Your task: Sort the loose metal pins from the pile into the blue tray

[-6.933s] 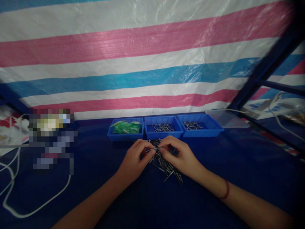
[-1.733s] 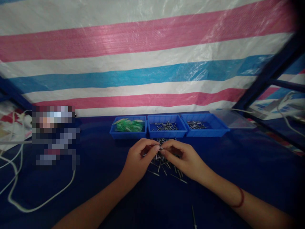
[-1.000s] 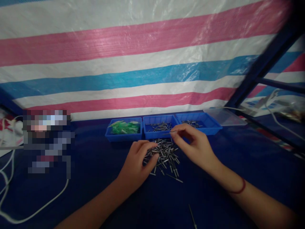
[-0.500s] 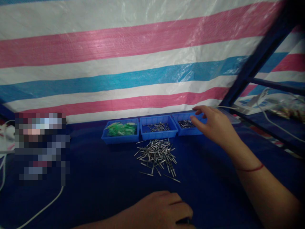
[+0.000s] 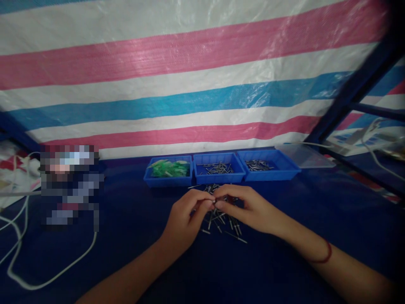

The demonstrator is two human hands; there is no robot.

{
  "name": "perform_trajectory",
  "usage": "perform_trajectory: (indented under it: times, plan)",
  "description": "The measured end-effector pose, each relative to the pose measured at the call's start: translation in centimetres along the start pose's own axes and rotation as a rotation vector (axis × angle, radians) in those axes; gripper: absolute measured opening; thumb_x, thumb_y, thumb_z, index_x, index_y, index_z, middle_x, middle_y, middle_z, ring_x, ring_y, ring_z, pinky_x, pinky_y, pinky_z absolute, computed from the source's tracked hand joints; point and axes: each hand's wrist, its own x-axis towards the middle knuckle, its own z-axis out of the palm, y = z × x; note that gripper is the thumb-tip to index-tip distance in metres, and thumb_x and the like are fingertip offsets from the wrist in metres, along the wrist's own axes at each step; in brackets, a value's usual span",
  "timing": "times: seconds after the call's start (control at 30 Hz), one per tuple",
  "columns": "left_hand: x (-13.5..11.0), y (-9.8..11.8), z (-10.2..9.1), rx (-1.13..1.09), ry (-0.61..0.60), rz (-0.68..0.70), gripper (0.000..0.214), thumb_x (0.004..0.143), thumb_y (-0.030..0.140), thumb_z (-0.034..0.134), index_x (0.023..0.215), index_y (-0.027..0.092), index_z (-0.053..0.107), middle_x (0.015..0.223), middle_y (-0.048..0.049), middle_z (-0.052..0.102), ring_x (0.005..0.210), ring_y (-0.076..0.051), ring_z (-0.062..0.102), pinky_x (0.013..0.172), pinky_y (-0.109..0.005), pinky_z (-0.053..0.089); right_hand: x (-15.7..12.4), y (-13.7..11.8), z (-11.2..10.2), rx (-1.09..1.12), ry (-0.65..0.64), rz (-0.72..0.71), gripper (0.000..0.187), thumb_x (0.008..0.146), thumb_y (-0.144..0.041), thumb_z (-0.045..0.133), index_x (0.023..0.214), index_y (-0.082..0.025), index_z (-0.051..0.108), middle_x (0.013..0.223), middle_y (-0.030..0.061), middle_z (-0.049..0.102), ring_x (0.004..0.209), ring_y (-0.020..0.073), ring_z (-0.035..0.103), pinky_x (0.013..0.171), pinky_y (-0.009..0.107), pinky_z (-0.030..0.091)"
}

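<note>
A loose pile of small metal pins (image 5: 221, 219) lies on the dark blue table cloth (image 5: 284, 236). Both hands meet right over it. My left hand (image 5: 186, 217) pinches with thumb and fingers closed, and my right hand (image 5: 243, 207) pinches toward it, fingertips nearly touching. A small pin seems to sit between the fingertips; it is too small to make out clearly. Behind the pile stand three blue trays in a row: the left tray (image 5: 167, 179) holds green plastic pieces, the middle tray (image 5: 218, 175) and the right tray (image 5: 268, 171) hold metal pins.
A striped pink, white and blue tarp (image 5: 190, 84) hangs behind the trays. A clear plastic lid (image 5: 305, 156) lies right of them. White cables (image 5: 47, 274) curl at the left. A dark blue metal frame (image 5: 348, 97) rises at the right. A pixelated patch covers something at the left.
Half a second ago my right hand was open over the right tray and my left hand low near the front edge. Both have come back together over the pin pile, pinching.
</note>
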Motion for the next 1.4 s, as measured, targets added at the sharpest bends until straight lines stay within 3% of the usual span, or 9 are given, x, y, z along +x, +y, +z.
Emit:
perform_trajectory:
  times: [0.17,0.4,0.6,1.03,1.4]
  plan:
    - [-0.4,-0.2,0.5,-0.149,-0.023,-0.154,0.016,0.090,0.026,0.051,0.098,0.017,0.062,0.091,-0.0059,0.069,0.081,-0.016,0.067,0.075,-0.027,0.052,0.1,0.2,0.4,0.103,0.127,0.099,0.019,0.087,-0.035,0.055,0.088,-0.019,0.066,0.084,0.0039,0.068,0.075,0.0153,0.062,0.066,0.028,0.049]
    - [-0.3,-0.5,0.8,-0.250,-0.070,-0.270,0.015,0.085,0.028,0.058,0.092,0.016,0.064,0.083,-0.0043,0.070,0.079,-0.017,0.067,0.075,-0.027,0.052,0.0,-0.2,1.6,0.287,0.204,0.139,0.018,0.083,-0.037,0.060,0.081,-0.020,0.063,0.073,0.0023,0.068,0.067,0.0149,0.063,0.062,0.028,0.050]
    - [-0.1,-0.3,0.8,-0.173,-0.118,-0.265,0.019,0.088,0.027,0.053,0.095,0.016,0.067,0.084,-0.0036,0.070,0.078,-0.016,0.066,0.073,-0.025,0.050,-0.1,-0.2,1.9,0.248,0.282,0.125,0.018,0.081,-0.037,0.062,0.078,-0.019,0.063,0.074,0.0029,0.065,0.069,0.0157,0.061,0.064,0.029,0.050]
    - [-0.2,-0.7,1.0,-0.148,-0.142,-0.271,0.023,0.088,0.031,0.053,0.097,0.015,0.067,0.086,-0.0050,0.068,0.078,-0.017,0.063,0.071,-0.025,0.048,-0.3,-0.2,1.7,0.158,0.316,0.087,0.015,0.084,-0.034,0.060,0.080,-0.019,0.063,0.072,0.0014,0.061,0.064,0.0133,0.055,0.059,0.027,0.045]
    - [-0.2,-0.9,1.0,-0.143,-0.091,-0.292,0.018,0.086,0.030,0.056,0.094,0.015,0.062,0.077,-0.0020,0.065,0.072,-0.014,0.062,0.066,-0.023,0.046,-0.4,-0.1,1.8,0.116,0.326,0.066,0.013,0.084,-0.031,0.059,0.082,-0.019,0.064,0.074,0.0025,0.060,0.065,0.0141,0.055,0.058,0.028,0.044]
